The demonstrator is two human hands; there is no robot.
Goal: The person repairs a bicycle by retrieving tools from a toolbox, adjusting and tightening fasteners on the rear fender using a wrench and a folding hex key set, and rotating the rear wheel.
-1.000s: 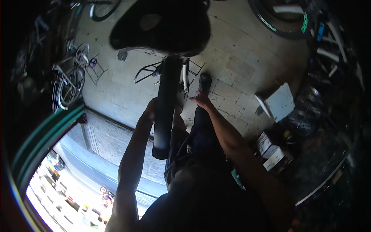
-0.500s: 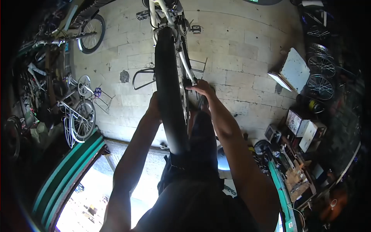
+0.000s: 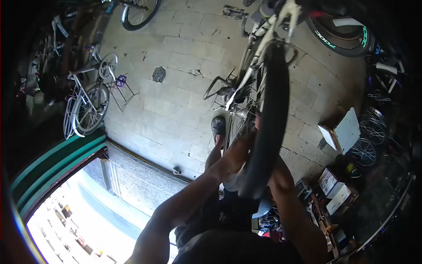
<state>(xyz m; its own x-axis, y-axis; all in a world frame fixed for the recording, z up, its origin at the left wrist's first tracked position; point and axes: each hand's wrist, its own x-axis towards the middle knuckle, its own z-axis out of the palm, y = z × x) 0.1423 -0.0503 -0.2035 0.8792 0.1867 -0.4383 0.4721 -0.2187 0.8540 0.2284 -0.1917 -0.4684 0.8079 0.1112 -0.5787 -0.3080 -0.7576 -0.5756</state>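
Note:
In the head view, a light-coloured bicycle frame (image 3: 263, 42) stands before me, its near wheel with a wide black tyre (image 3: 278, 92) pointing towards my body. My left hand (image 3: 239, 152) is at the left side of this wheel, beside the spokes, fingers bent inward and partly hidden by the tyre. Behind the tyre's lower right side my right forearm (image 3: 283, 187) goes out of sight; the right hand is mostly or wholly hidden. Near the hub, the derailleur and sprockets (image 3: 239, 112) show left of the tyre. A black pedal (image 3: 233, 12) is farther up.
My shoe (image 3: 218, 126) is on the tiled floor (image 3: 176, 105). Left stands a silver bicycle (image 3: 88, 99) by a green door frame (image 3: 57, 169). At right are a white board (image 3: 347, 130), loose wheels (image 3: 365, 152) and boxes (image 3: 336, 193). Tyres (image 3: 334, 42) lie at the upper right.
The bicycle and its near wheel have shifted right in view and now slant. My right hand has gone from beside the frame's end to behind the tyre; the left now shows beside the spokes.

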